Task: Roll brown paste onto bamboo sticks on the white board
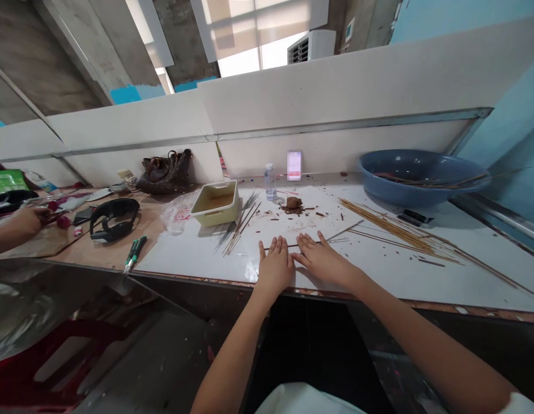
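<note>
Pressing down flat, the left hand (275, 265) and right hand (323, 261) lie open, gripping nothing, a thin bamboo skewer (293, 246) just beneath their fingertips: light, stiff, apt to roll; best pinched mid-shaft.

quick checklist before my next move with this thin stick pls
1. Hands in place: ok. The left hand and right hand lie flat on the white board.
2. Thin stick at the fingertips: ok. It lies across the board at both hands' fingertips.
3. Stick held in a grip: not ok. Neither hand is closed around it.
4. Stick free of cracks: cannot tell. It is too thin to judge here.
5. Clay lump clear of the hands: ok. It sits farther along the board.
6. Co-worker's hand apart from yours: ok. It is at the far left of the bench.
</note>
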### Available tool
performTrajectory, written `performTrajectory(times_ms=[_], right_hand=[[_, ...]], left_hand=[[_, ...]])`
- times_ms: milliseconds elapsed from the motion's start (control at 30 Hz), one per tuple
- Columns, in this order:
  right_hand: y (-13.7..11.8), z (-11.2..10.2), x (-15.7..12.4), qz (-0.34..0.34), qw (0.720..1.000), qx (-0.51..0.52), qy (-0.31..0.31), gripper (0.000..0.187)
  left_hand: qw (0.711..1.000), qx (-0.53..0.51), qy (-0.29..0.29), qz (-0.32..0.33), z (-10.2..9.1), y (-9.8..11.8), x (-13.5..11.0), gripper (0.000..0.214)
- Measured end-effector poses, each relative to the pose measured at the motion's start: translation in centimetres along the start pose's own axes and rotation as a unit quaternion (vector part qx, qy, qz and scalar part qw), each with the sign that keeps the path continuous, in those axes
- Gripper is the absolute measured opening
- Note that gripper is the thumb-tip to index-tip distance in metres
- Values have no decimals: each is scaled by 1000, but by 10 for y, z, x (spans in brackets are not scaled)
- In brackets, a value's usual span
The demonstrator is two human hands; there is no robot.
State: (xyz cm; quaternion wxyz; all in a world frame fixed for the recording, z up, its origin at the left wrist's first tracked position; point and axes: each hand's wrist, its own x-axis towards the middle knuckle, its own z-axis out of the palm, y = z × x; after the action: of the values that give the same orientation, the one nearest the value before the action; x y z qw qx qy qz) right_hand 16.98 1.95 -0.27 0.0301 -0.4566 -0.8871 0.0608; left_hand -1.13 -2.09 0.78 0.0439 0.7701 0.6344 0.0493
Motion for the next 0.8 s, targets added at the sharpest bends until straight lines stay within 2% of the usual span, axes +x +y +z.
performTrajectory(times_ms=[167,300,400,567,633,800], right_hand=[[3,23,-21,-46,997,0,60,75],[11,15,-1,-36,998,-8,41,72],[14,10,10,-17,999,-17,29,77],[16,34,-15,-26,998,6,53,87],[20,40,-17,-31,998,14,56,88],[31,17,19,-16,999,22,39,84]], left_hand=[[1000,-7,11,15,13,-5,-22,64],[1000,15,5,-6,6,-7,0,63],[999,33,5,-11,0,-8,14,62],[999,31,16,14,13,-11,-12,64],[999,31,17,10,16,-11,-15,64],[999,23,-1,-21,0,-10,21,64]])
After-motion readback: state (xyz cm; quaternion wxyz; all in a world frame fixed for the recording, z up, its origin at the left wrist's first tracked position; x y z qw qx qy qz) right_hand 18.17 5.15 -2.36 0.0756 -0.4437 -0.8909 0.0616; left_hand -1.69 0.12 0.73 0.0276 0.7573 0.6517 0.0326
